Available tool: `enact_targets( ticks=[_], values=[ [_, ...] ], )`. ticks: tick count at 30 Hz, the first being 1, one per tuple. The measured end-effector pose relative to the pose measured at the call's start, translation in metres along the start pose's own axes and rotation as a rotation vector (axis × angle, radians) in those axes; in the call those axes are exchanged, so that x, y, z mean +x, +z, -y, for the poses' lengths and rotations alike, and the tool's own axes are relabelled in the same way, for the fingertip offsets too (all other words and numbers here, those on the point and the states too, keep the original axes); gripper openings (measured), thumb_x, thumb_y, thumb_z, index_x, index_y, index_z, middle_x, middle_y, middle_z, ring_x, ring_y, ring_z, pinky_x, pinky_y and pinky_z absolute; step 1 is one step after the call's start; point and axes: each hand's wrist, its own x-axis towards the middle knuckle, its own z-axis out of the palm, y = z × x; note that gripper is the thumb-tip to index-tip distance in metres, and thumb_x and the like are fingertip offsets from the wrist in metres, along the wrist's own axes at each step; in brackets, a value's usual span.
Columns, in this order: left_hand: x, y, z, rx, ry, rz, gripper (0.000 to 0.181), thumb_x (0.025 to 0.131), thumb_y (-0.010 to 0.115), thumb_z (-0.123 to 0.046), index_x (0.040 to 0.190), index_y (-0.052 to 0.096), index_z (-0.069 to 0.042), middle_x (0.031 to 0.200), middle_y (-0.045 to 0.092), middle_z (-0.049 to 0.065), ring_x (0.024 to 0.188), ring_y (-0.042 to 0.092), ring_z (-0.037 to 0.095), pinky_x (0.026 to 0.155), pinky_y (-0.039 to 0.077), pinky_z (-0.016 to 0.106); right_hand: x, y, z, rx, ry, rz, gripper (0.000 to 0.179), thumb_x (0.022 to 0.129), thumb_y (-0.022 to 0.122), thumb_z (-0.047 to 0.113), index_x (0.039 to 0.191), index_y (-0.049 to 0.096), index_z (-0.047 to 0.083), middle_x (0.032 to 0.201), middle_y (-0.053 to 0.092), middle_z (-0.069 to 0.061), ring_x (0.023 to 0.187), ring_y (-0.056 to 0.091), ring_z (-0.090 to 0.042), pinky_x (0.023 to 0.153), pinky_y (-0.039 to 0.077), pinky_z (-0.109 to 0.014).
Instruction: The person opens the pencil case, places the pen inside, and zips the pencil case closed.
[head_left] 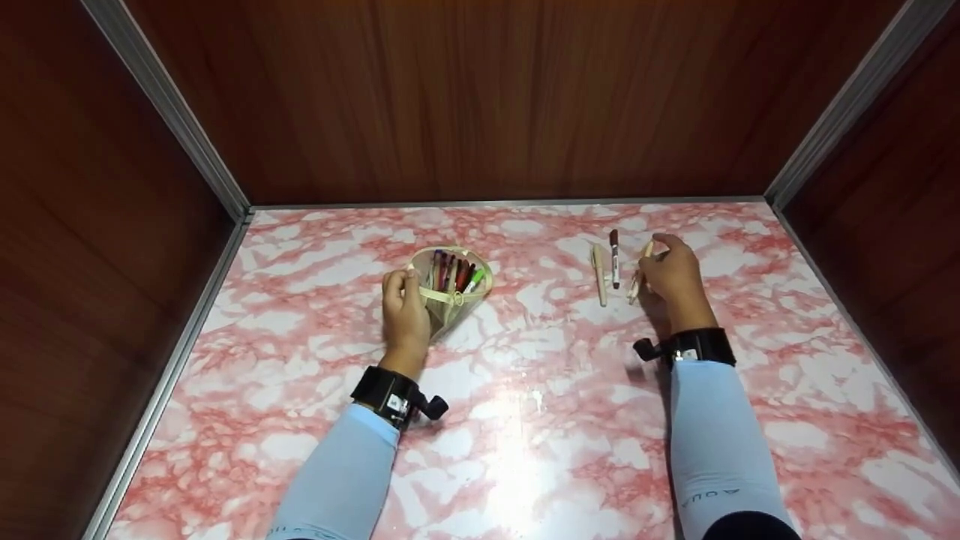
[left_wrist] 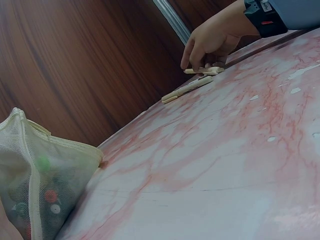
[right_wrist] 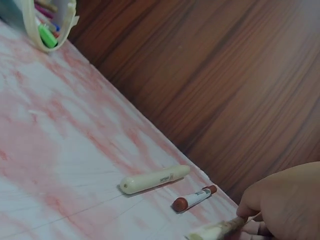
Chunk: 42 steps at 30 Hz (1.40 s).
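My left hand [head_left: 406, 315] grips the rim of a see-through mesh pouch [head_left: 442, 318] with cream edging. The pouch's mouth is open, and several pens and markers [head_left: 450, 274] stand inside, one with a bright green cap [right_wrist: 47, 36]. Over to the right, my right hand [head_left: 677, 276] pinches a cream-coloured pen [head_left: 637, 285] at the tabletop; its fingers partly cover it. To the left of that hand lies a white marker with a brown cap [head_left: 615, 259]. Beyond it lies a thick cream highlighter-like pen [right_wrist: 155, 180] with a clip.
The table [head_left: 540, 420] has a glossy red-and-white marbled top. A dark wood panel [head_left: 495, 105] rises behind it, with more panels on both sides. Metal strips [head_left: 180, 105] run up the back corners. Each wrist wears a black camera band [head_left: 703, 346].
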Motion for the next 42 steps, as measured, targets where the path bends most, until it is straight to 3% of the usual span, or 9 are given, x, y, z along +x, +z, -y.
enact_targets(
  ticks=[4, 9, 14, 18, 23, 26, 31, 36, 42],
  values=[
    [0.0, -0.001, 0.0, 0.018, -0.007, 0.012, 0.035, 0.121, 0.051, -0.037, 0.116, 0.062, -0.004, 0.131, 0.062, 0.006, 0.126, 0.062, 0.024, 0.105, 0.052, 0.041, 0.0, -0.002, 0.004, 0.17, 0.036, -0.011, 0.072, 0.102, 0.063, 0.008, 0.172, 0.046, 0.006, 0.107, 0.062, -0.008, 0.067, 0.066, -0.007, 0.059, 0.061, -0.025],
    [-0.001, -0.001, 0.0, 0.045, -0.014, 0.014, 0.04, 0.121, 0.05, -0.039, 0.12, 0.062, -0.001, 0.129, 0.062, 0.005, 0.12, 0.063, 0.024, 0.096, 0.053, 0.04, -0.003, -0.003, 0.016, 0.321, 0.051, -0.007, 0.075, 0.103, 0.065, 0.006, 0.174, 0.042, 0.009, 0.098, 0.066, 0.004, 0.07, 0.072, -0.009, 0.067, 0.067, -0.03],
    [0.0, -0.001, 0.0, 0.02, 0.02, 0.006, 0.037, 0.121, 0.051, -0.033, 0.117, 0.061, 0.003, 0.128, 0.061, 0.009, 0.125, 0.062, 0.026, 0.106, 0.051, 0.039, -0.003, -0.002, 0.03, 0.352, 0.007, 0.016, 0.079, 0.103, 0.067, 0.007, 0.177, 0.039, 0.012, 0.093, 0.072, 0.012, 0.077, 0.075, -0.002, 0.077, 0.068, -0.025],
    [-0.001, -0.001, 0.0, 0.03, 0.004, 0.001, 0.033, 0.121, 0.051, -0.035, 0.113, 0.062, -0.005, 0.13, 0.063, 0.007, 0.125, 0.063, 0.026, 0.104, 0.053, 0.042, -0.006, 0.003, 0.044, 0.354, -0.027, 0.038, 0.079, 0.104, 0.069, 0.01, 0.177, 0.039, 0.014, 0.092, 0.073, 0.015, 0.076, 0.076, -0.001, 0.076, 0.067, -0.022],
    [0.0, -0.001, 0.001, 0.042, 0.02, 0.004, 0.032, 0.121, 0.051, -0.035, 0.111, 0.063, -0.007, 0.129, 0.062, 0.007, 0.123, 0.061, 0.024, 0.103, 0.053, 0.04, -0.014, 0.015, 0.061, 0.464, -0.067, 0.038, 0.076, 0.104, 0.073, 0.007, 0.172, 0.041, 0.008, 0.089, 0.077, 0.014, 0.075, 0.077, -0.004, 0.075, 0.066, -0.021],
    [0.0, 0.0, 0.001, 0.032, 0.037, 0.0, 0.032, 0.12, 0.052, -0.032, 0.11, 0.062, -0.004, 0.124, 0.06, 0.007, 0.117, 0.06, 0.021, 0.1, 0.051, 0.035, -0.018, 0.024, 0.072, 0.514, -0.088, 0.027, 0.072, 0.102, 0.076, 0.005, 0.166, 0.044, 0.006, 0.09, 0.078, 0.01, 0.074, 0.078, -0.006, 0.076, 0.067, -0.023],
    [-0.001, 0.0, 0.0, 0.024, 0.009, 0.017, 0.031, 0.12, 0.052, -0.035, 0.111, 0.062, -0.008, 0.12, 0.061, 0.005, 0.107, 0.058, 0.02, 0.087, 0.051, 0.034, -0.023, 0.041, 0.09, 0.585, -0.121, 0.03, 0.066, 0.102, 0.076, 0.0, 0.16, 0.046, 0.005, 0.09, 0.079, 0.008, 0.077, 0.08, -0.006, 0.076, 0.068, -0.024],
    [-0.001, 0.001, 0.001, 0.024, -0.006, 0.042, 0.032, 0.121, 0.05, -0.038, 0.115, 0.063, -0.009, 0.126, 0.063, 0.006, 0.112, 0.06, 0.021, 0.091, 0.054, 0.036, -0.024, 0.067, 0.108, 0.677, -0.152, 0.049, 0.062, 0.1, 0.075, -0.007, 0.154, 0.047, 0.004, 0.087, 0.078, 0.005, 0.076, 0.081, -0.008, 0.074, 0.069, -0.027],
    [0.001, -0.001, 0.002, 0.017, 0.014, 0.025, 0.032, 0.12, 0.052, -0.033, 0.11, 0.066, -0.007, 0.123, 0.06, 0.005, 0.115, 0.057, 0.019, 0.095, 0.051, 0.034, -0.028, 0.112, 0.135, 0.748, -0.184, 0.088, 0.068, 0.097, 0.076, -0.012, 0.156, 0.044, -0.004, 0.09, 0.08, 0.0, 0.077, 0.079, -0.011, 0.076, 0.071, -0.033]
  ],
)
